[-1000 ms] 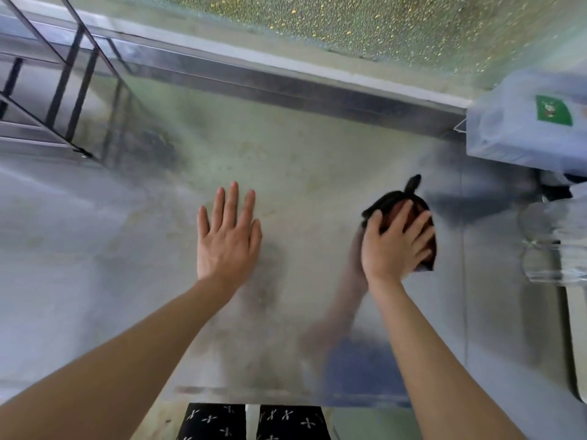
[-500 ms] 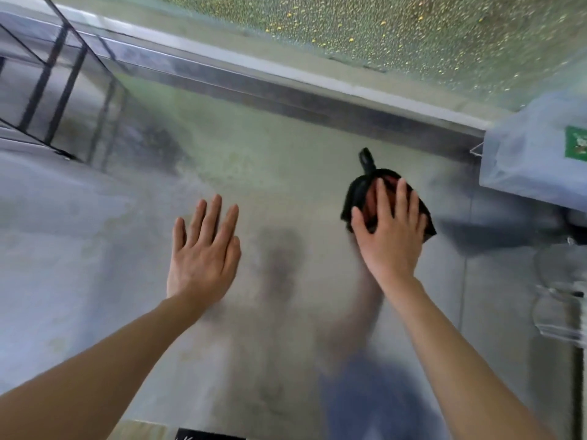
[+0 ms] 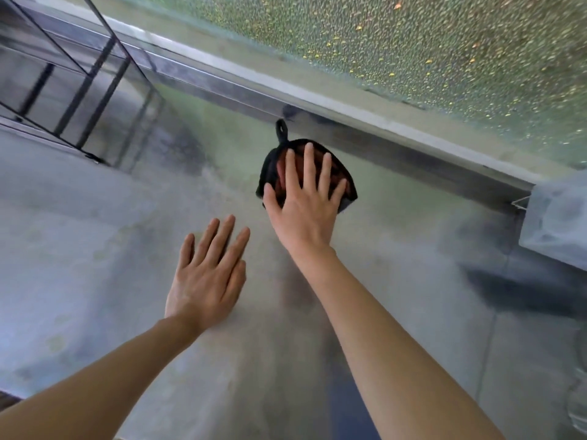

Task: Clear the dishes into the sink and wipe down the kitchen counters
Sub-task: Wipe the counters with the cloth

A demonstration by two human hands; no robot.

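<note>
A dark cloth (image 3: 273, 166) with a red middle and a small hanging loop lies on the steel counter (image 3: 95, 249), close to the raised back edge. My right hand (image 3: 305, 201) presses flat on it with straight, spread fingers. Nearer me and to the left, my left hand (image 3: 209, 274) rests palm down on the bare counter, fingers straight and holding nothing.
A black wire rack (image 3: 79, 90) stands at the far left of the counter. A translucent plastic container (image 3: 559, 223) sits at the right against the back edge. Behind the counter rises a speckled green wall (image 3: 413, 42). A clear glass item (image 3: 578, 408) shows at the lower right edge.
My right hand has pushed the cloth away from me and leftward, from mid-counter up to the back edge. The left hand stays flat on the counter.
</note>
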